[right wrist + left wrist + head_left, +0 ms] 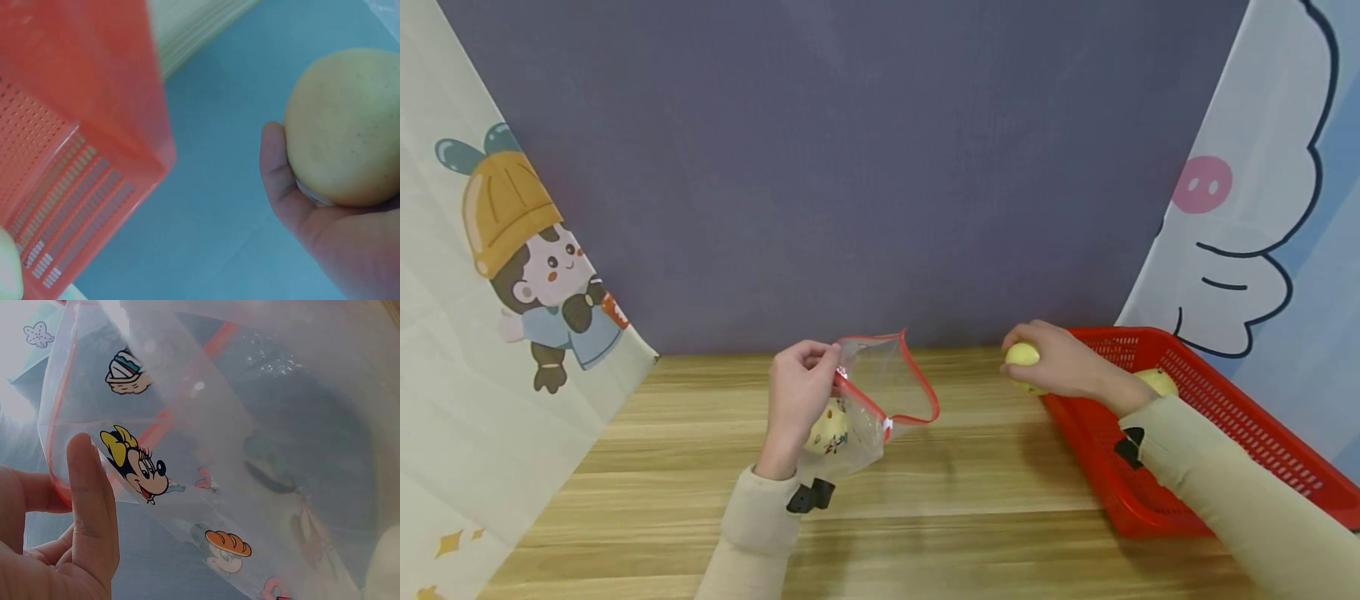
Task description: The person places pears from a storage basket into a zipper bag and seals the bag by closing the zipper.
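Right grip point(1063, 360) curls around a yellow fruit point(350, 128).

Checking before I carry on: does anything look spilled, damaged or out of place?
Nothing stands out. The left hand holds the clear bag with its mouth open, a yellow fruit inside; the right hand grips another fruit near the red basket. No spill or damage shows.

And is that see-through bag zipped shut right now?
No, in the head view the bag gapes open at its red-edged mouth, with the left hand pinching it at one side.
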Action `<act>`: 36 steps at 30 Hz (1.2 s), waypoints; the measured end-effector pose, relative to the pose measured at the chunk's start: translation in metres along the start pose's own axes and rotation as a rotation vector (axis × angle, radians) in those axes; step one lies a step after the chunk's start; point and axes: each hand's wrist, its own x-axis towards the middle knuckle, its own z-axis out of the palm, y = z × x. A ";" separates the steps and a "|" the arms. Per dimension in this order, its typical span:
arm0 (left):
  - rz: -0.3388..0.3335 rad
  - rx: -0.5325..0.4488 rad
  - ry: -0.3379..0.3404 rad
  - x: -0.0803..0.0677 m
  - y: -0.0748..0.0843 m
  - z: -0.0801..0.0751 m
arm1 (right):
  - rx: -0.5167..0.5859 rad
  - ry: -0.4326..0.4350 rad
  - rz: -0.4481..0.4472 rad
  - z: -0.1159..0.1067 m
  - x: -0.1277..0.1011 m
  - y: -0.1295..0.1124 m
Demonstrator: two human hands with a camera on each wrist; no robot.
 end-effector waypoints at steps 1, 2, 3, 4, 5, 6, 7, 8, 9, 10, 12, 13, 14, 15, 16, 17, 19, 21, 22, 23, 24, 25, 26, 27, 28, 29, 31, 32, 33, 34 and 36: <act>0.000 0.001 -0.001 0.000 0.000 0.000 | 0.004 0.001 -0.002 0.001 0.001 -0.002; -0.001 0.001 -0.002 0.000 -0.001 0.000 | 0.005 0.003 -0.003 0.002 0.002 -0.003; -0.002 0.002 -0.003 0.001 -0.001 0.000 | 0.009 0.006 -0.006 0.003 0.003 -0.005; -0.004 0.002 -0.004 0.001 -0.001 0.000 | 0.012 0.009 -0.011 0.004 0.005 -0.007; -0.005 0.002 -0.004 0.001 -0.001 0.000 | 0.013 0.012 -0.017 0.005 0.006 -0.008; -0.004 0.002 -0.003 0.001 -0.001 -0.001 | 0.015 0.014 -0.020 0.006 0.007 -0.010; -0.005 0.002 -0.001 0.001 -0.002 -0.001 | 0.017 0.016 -0.026 0.007 0.008 -0.011; -0.004 0.002 0.000 0.002 -0.002 -0.001 | 0.020 0.019 -0.033 0.008 0.009 -0.013; -0.004 0.002 0.001 0.002 -0.001 -0.001 | 0.024 0.022 -0.039 0.009 0.011 -0.014; -0.004 0.001 0.002 0.002 -0.002 -0.001 | 0.028 0.024 -0.046 0.010 0.012 -0.016; -0.001 0.002 0.005 0.002 -0.002 -0.001 | 0.035 0.025 -0.057 0.011 0.013 -0.019; -0.001 0.003 0.005 0.003 -0.002 -0.001 | 0.040 0.025 -0.060 0.012 0.014 -0.020; -0.001 0.003 0.004 0.003 -0.002 -0.001 | 0.046 0.026 -0.065 0.013 0.015 -0.021; -0.001 0.004 0.004 0.003 -0.002 -0.002 | 0.054 0.023 -0.065 0.014 0.016 -0.022; -0.001 0.004 0.004 0.003 -0.002 -0.002 | 0.062 0.021 -0.066 0.015 0.016 -0.024; -0.002 0.005 0.004 0.003 -0.002 -0.002 | 0.067 0.019 -0.067 0.016 0.017 -0.025; -0.003 0.001 0.000 0.004 -0.003 -0.002 | 0.085 0.015 -0.065 0.018 0.018 -0.028; -0.005 -0.001 -0.002 0.004 -0.003 -0.002 | 0.102 0.011 -0.067 0.019 0.019 -0.032; -0.006 -0.003 -0.003 0.005 -0.003 -0.002 | 0.106 0.011 -0.071 0.019 0.019 -0.034; -0.007 -0.005 -0.004 0.005 -0.004 -0.002 | 0.115 0.008 -0.072 0.020 0.020 -0.036; -0.006 -0.008 -0.003 0.005 -0.004 -0.002 | 0.126 0.007 -0.073 0.020 0.020 -0.037; -0.006 -0.008 -0.002 0.005 -0.004 -0.002 | 0.129 0.010 -0.077 0.020 0.021 -0.040; -0.005 -0.008 0.001 0.005 -0.005 -0.002 | 0.133 0.013 -0.081 0.020 0.021 -0.042; -0.004 -0.008 0.002 0.005 -0.005 -0.002 | 0.137 0.018 -0.084 0.020 0.022 -0.044; -0.004 -0.008 0.004 0.006 -0.006 -0.002 | 0.142 0.023 -0.087 0.021 0.023 -0.045; -0.003 -0.007 0.005 0.006 -0.006 -0.002 | 0.149 0.027 -0.090 0.021 0.023 -0.047; -0.007 -0.007 0.002 0.006 -0.006 -0.002 | 0.157 0.037 -0.096 0.021 0.024 -0.050; -0.010 -0.009 -0.001 0.005 -0.007 -0.002 | 0.164 0.040 -0.098 0.022 0.024 -0.051; -0.013 -0.011 -0.005 0.005 -0.007 -0.001 | 0.172 0.043 -0.100 0.022 0.024 -0.052; -0.016 -0.015 -0.010 0.005 -0.007 -0.001 | 0.182 0.042 -0.100 0.023 0.024 -0.053; -0.019 -0.023 -0.018 0.005 -0.007 0.000 | 0.194 0.046 -0.103 0.024 0.024 -0.055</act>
